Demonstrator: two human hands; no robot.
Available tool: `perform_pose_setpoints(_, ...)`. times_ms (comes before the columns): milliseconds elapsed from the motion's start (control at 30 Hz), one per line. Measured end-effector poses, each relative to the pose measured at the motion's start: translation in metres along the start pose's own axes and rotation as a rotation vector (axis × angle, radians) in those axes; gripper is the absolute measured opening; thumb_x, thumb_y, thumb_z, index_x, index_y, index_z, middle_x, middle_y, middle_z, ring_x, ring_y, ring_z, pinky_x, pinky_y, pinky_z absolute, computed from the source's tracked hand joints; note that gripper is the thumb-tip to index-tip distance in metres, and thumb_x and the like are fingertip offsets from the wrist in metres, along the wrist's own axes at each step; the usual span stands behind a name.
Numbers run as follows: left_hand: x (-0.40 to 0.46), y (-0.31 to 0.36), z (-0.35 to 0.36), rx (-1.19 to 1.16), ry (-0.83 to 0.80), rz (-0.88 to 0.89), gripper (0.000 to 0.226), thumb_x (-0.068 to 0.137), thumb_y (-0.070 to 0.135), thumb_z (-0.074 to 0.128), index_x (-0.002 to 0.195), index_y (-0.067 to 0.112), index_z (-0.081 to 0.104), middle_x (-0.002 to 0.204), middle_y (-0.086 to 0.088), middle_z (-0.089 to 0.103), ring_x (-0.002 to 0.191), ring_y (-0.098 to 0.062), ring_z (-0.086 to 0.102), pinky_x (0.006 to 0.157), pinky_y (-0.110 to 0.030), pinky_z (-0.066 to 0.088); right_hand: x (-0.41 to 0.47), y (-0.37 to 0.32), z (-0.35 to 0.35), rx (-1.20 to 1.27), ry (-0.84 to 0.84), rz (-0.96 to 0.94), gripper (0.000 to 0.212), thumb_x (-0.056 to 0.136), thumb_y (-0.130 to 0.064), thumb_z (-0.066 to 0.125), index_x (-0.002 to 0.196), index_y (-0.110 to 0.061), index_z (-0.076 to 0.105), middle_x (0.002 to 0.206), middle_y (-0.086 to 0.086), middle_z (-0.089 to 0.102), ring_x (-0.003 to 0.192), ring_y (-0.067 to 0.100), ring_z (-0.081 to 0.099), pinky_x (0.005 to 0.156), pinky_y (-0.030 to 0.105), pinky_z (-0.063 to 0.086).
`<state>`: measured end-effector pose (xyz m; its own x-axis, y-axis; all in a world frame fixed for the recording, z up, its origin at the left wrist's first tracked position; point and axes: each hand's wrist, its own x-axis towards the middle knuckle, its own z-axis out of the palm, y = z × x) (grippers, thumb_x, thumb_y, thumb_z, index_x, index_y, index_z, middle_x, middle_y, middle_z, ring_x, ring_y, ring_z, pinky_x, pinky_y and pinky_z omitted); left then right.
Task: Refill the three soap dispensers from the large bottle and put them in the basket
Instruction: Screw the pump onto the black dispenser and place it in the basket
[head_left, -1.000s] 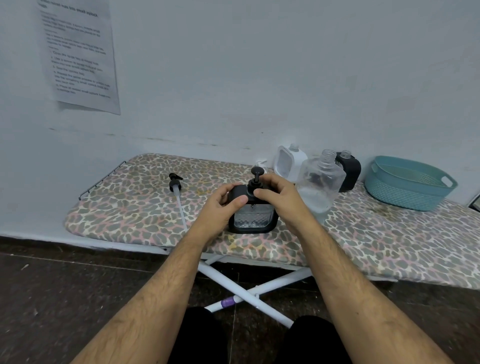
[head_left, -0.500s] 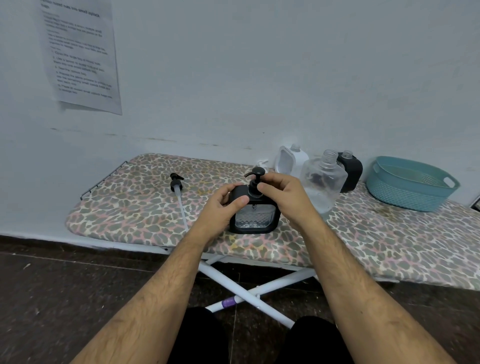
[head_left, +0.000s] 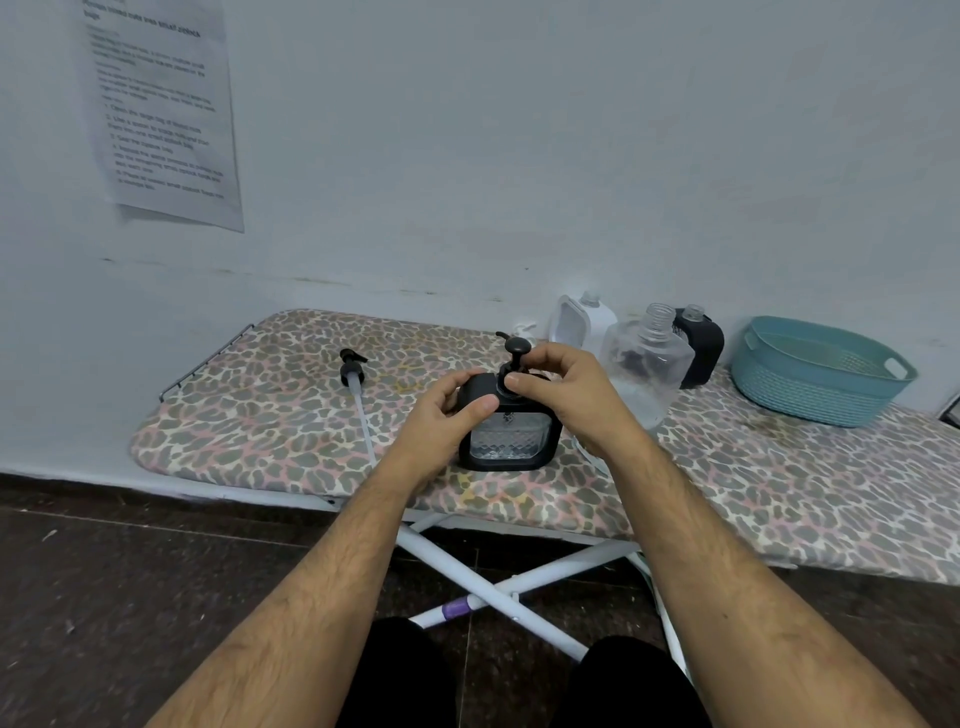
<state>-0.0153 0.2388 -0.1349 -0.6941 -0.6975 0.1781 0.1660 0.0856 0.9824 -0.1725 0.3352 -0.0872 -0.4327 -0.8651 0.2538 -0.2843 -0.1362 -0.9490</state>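
— Far left?
— Loose pump (head_left: 354, 375) lying on the tabletop (head_left: 249, 415).
— Centre?
— My left hand (head_left: 441, 410) grips the black dispenser (head_left: 511, 431) body — upright, near edge. My right hand (head_left: 566, 392), fingers (head_left: 524, 382) pinching its pump collar.
— Right?
— Clear large bottle (head_left: 647, 371), uncapped; white dispenser (head_left: 582, 322), second black dispenser (head_left: 701, 345) behind; teal basket (head_left: 821, 379) beyond.

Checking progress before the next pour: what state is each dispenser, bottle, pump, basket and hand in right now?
Front black dispenser: upright, pump fitted.
Left hand: grips its body.
Right hand: pinches its pump collar.
White dispenser: upright, uncapped.
Rear black dispenser: upright, uncapped.
Large clear bottle: upright, uncapped.
Loose pump: lying flat.
Basket: holds no dispensers.
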Motion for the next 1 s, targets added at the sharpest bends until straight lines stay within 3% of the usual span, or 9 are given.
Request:
perform_pose_setpoints(100,0.0,0.0,0.0,0.011,0.0,0.0,0.052,0.081,0.041,0.075,0.128,0.022,0.059,0.121,-0.004,0.068,0.111,-0.015,0.066,0.087,-0.027,0.055,-0.001,-0.001,0.0,0.043,-0.032,-0.001,0.015,0.082,-0.021,0.078,0.095,-0.028,0.074,0.108,-0.002,0.073,0.096,0.017,0.071,0.093,0.045,0.056)
perform_pose_setpoints(200,-0.001,0.002,0.0,0.008,-0.003,0.003,0.05,0.081,0.04,0.072,0.126,0.023,0.059,0.12,-0.004,0.068,0.11,-0.015,0.066,0.085,-0.025,0.055,-0.002,-0.004,0.0,0.045,-0.108,0.008,0.023,0.092,-0.009,0.067,0.107,-0.026,0.073,0.11,0.001,0.073,0.099,0.017,0.07,0.096,0.042,0.055)
perform_pose_setpoints(300,-0.001,0.002,0.0,0.012,-0.004,0.005,0.039,0.088,0.03,0.07,0.125,0.022,0.06,0.12,-0.005,0.068,0.11,-0.015,0.066,0.088,-0.027,0.056,-0.001,-0.003,0.002,-0.016,-0.081,-0.003,0.014,0.09,-0.009,0.07,0.1,-0.018,0.075,0.104,0.001,0.074,0.095,0.017,0.071,0.095,0.045,0.056)
perform_pose_setpoints(433,-0.001,0.0,0.0,0.029,0.004,0.002,0.041,0.088,0.031,0.07,0.127,0.022,0.059,0.121,-0.004,0.067,0.113,-0.017,0.064,0.093,-0.032,0.055,0.001,-0.002,0.002,-0.052,-0.047,-0.017,0.008,0.085,-0.012,0.076,0.089,-0.019,0.074,0.099,-0.004,0.074,0.089,0.017,0.071,0.092,0.052,0.056)
perform_pose_setpoints(600,-0.003,0.005,0.001,0.002,-0.004,-0.001,0.036,0.087,0.031,0.07,0.122,0.028,0.06,0.121,-0.003,0.067,0.112,-0.014,0.065,0.087,-0.026,0.055,0.007,-0.002,-0.005,-0.066,-0.187,0.039,0.032,0.092,-0.015,0.069,0.124,-0.016,0.068,0.117,-0.003,0.071,0.11,0.019,0.068,0.102,0.048,0.052)
perform_pose_setpoints(700,-0.004,0.007,0.002,-0.018,-0.011,0.003,0.036,0.084,0.031,0.07,0.119,0.028,0.061,0.118,-0.003,0.068,0.109,-0.014,0.067,0.081,-0.022,0.055,0.008,-0.002,-0.007,-0.046,-0.253,0.042,0.034,0.086,-0.021,0.069,0.119,-0.012,0.07,0.112,0.007,0.073,0.108,0.029,0.069,0.1,0.048,0.053)
perform_pose_setpoints(800,-0.005,0.007,0.003,-0.023,0.001,-0.002,0.033,0.088,0.027,0.069,0.12,0.025,0.061,0.117,-0.005,0.069,0.106,-0.015,0.068,0.077,-0.02,0.054,0.009,-0.002,-0.006,-0.08,-0.214,0.005,0.027,0.082,-0.024,0.072,0.106,-0.011,0.073,0.105,0.011,0.074,0.102,0.033,0.07,0.095,0.049,0.055)
perform_pose_setpoints(900,-0.005,0.005,0.003,-0.015,0.018,0.003,0.035,0.09,0.025,0.068,0.124,0.022,0.06,0.118,-0.004,0.068,0.106,-0.013,0.068,0.077,-0.018,0.054,0.005,-0.001,0.0,-0.178,-0.095,-0.035,0.018,0.082,-0.026,0.079,0.097,-0.021,0.071,0.097,-0.002,0.073,0.093,0.019,0.071,0.085,0.039,0.056)
perform_pose_setpoints(1000,-0.004,0.004,0.003,-0.004,0.015,0.005,0.036,0.09,0.025,0.069,0.125,0.022,0.06,0.12,-0.003,0.067,0.108,-0.012,0.067,0.078,-0.018,0.054,0.001,0.004,0.012,-0.285,0.033,-0.047,0.035,0.08,-0.034,0.081,0.107,-0.026,0.061,0.099,-0.007,0.068,0.096,0.014,0.067,0.085,0.035,0.054)
